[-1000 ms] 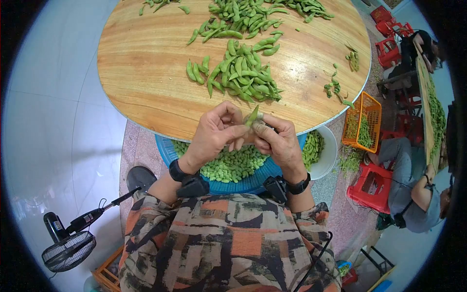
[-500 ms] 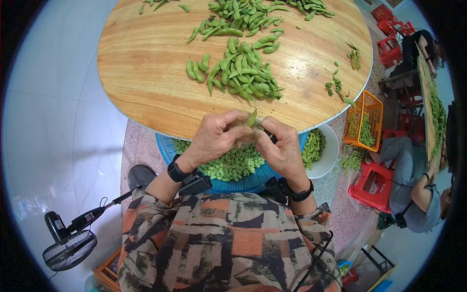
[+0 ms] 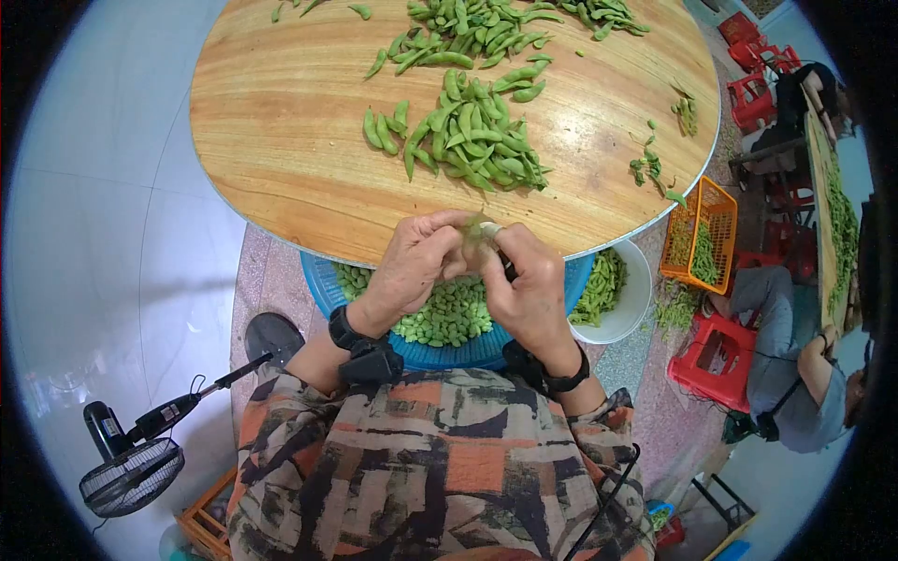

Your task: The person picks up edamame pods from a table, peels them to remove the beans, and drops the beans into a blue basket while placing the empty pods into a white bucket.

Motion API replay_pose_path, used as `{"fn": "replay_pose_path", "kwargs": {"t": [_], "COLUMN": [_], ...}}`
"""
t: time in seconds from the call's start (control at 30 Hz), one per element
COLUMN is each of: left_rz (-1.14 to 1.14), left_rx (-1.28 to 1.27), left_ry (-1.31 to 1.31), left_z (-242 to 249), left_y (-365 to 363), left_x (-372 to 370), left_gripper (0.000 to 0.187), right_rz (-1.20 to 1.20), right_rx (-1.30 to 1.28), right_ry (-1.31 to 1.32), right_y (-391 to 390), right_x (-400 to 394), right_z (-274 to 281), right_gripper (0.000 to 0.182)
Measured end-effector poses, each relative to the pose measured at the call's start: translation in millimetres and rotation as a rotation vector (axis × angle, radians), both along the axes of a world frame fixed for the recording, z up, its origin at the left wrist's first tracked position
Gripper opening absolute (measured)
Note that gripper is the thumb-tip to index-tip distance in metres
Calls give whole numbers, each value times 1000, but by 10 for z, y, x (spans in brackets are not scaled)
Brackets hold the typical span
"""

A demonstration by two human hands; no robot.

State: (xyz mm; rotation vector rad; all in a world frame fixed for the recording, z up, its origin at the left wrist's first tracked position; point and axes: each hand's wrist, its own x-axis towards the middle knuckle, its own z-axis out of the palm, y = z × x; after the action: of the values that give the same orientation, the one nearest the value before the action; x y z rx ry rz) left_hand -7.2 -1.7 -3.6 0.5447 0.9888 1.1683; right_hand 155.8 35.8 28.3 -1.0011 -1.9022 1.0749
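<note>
Hands met over a single soybean pod at the near edge of a round wooden table.

Both the left hand (image 3: 412, 266) and the right hand (image 3: 526, 290) pinched the green pod (image 3: 479, 227) between their fingertips, holding it just above the table (image 3: 281, 140) rim and over a blue basket (image 3: 323, 290) of shelled beans (image 3: 447, 313). A white bowl (image 3: 631, 299) with more pods sat just right of the basket. A loose pile of pods (image 3: 468, 136) lay on the table farther out, with another heap (image 3: 477, 23) at the far edge. An orange crate (image 3: 713, 220) stood to the right, near a seated person (image 3: 795, 365) on red stools. A floor fan (image 3: 131, 467) stood near left.
</note>
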Motion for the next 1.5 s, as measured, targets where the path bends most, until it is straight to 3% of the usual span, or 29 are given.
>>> {"fn": "replay_pose_path", "kwargs": {"t": [0.03, 0.07, 0.13, 0.27, 0.33, 0.37, 0.4, 0.47, 0.53, 0.57, 0.67, 0.8, 0.9, 0.97, 1.0, 1.07, 1.1, 1.17, 1.23, 1.5], "left_rz": [2, 10, 16, -200, -523, -575, -570, -94, 19, 133, 250, 213, 263, 246, 235, 15, 9, -123, -93, 59], "left_rx": [1, 24, 50, 51, 649, 407, 404, 310, 360, 406, 477, 476, 523, 432, 436, 93, 92, 61, 59, 261], "left_ry": [0, -41, -80, 155, 788, 704, 705, 1226, 1367, 1501, 1608, 1606, 1643, 1392, 1387, 668, 664, 303, 311, 732], "left_z": [2, 8, 101, 323, 329, 490, 477, 414, 261, 194, 112, 89, 132, 277, 337, 416, 388, 317, 294, 162], "left_y": [5, 8, -1, -148, -196, -155, -90, 89, 332, 414, 509, 510, 486, 381, 317, 179, 119, 7, -50, -145], "left_x": [27, 53, 88, 39, -152, -251, -331, -476, -611, -646, -644, -771, -773, -629, -535, -336, -256, -120, -17, 128], "left_gripper": [33, 35, 38, 32, 26, 22, 22, 22, 20, 18, 14, 15, 16, 10, 10, 9, 9, 14, 15, 10], "right_rz": [-39, -38, -33, -115, -247, -307, -298, -287, -387, -473, -514, -451, -349, -285, -213, -120, -79, -39, 112, 167], "right_rx": [192, 193, 83, -286, -407, -412, -270, -121, 369, 154, 238, 204, 35, -63, -163, -332, -433, -539, -753, -847], "right_ry": [-41, -41, 15, 110, 90, 46, -79, -199, -810, -891, -959, -696, -269, -154, -44, 144, 197, 249, 337, 341], "right_y": [-15, -4, 50, 128, 136, 150, 190, 236, 244, 223, 189, 263, 269, 243, 217, 161, 144, 144, 169, 212], "right_x": [-17, -10, 50, 580, 961, 1174, 1428, 1827, 1955, 1900, 1936, 1766, 1394, 1092, 935, 592, 448, 293, 222, 231], "right_z": [16, 5, -47, -22, 100, 115, 26, -183, -210, -119, -181, -137, -24, 44, 78, 115, 124, 98, 9, -44], "right_gripper": [11, 11, 14, 17, 19, 20, 21, 22, 22, 23, 23, 23, 24, 25, 25, 26, 27, 27, 26, 20]}}
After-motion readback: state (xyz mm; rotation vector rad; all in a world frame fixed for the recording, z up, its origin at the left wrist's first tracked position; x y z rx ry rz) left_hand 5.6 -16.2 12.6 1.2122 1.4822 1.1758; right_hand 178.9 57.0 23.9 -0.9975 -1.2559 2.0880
